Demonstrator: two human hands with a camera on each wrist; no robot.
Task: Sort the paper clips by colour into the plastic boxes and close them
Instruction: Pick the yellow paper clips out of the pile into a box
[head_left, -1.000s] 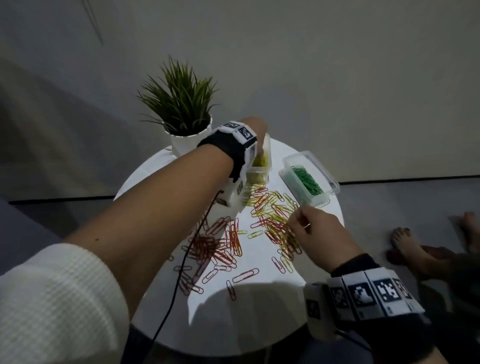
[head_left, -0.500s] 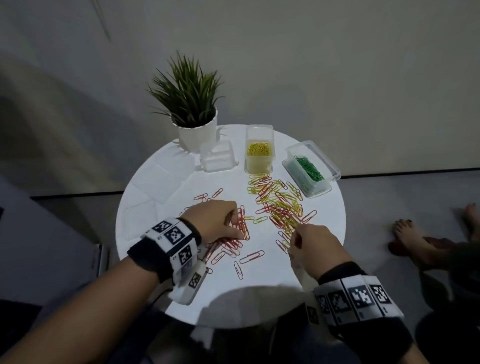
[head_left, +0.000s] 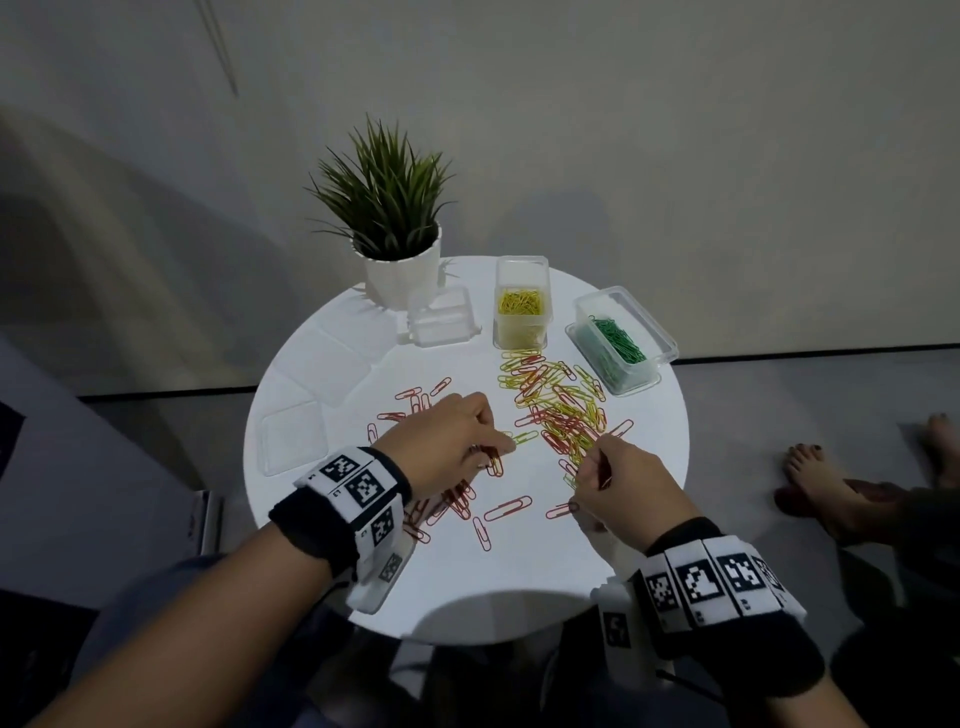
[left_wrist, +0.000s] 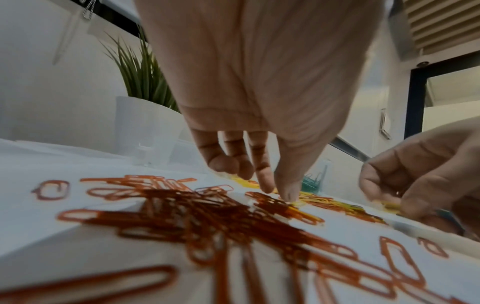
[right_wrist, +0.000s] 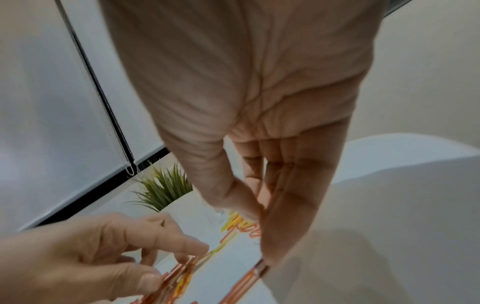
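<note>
On the round white table (head_left: 519, 582) a mixed pile of red and yellow paper clips (head_left: 561, 405) lies in the middle, with a red pile (head_left: 462, 501) to its left. My left hand (head_left: 506, 447) hovers over the red pile (left_wrist: 207, 216). Its fingers point down and its index tip touches a single yellow clip (head_left: 525, 436). My right hand (head_left: 592, 467) is at the near end of the mixed pile and pinches red clips (right_wrist: 272, 205) between thumb and fingers. At the back stand an empty clear box (head_left: 441, 322), a box of yellow clips (head_left: 521, 306) and a box of green clips (head_left: 618, 338), all open.
A potted plant (head_left: 395, 208) stands at the back left, behind the empty box. Clear lids (head_left: 291, 436) lie along the table's left side. A person's bare feet (head_left: 810, 478) rest on the floor to the right of the table.
My left hand came back from the yellow box to the red pile and then slid right to the single yellow clip. My right hand stayed at the near end of the mixed pile.
</note>
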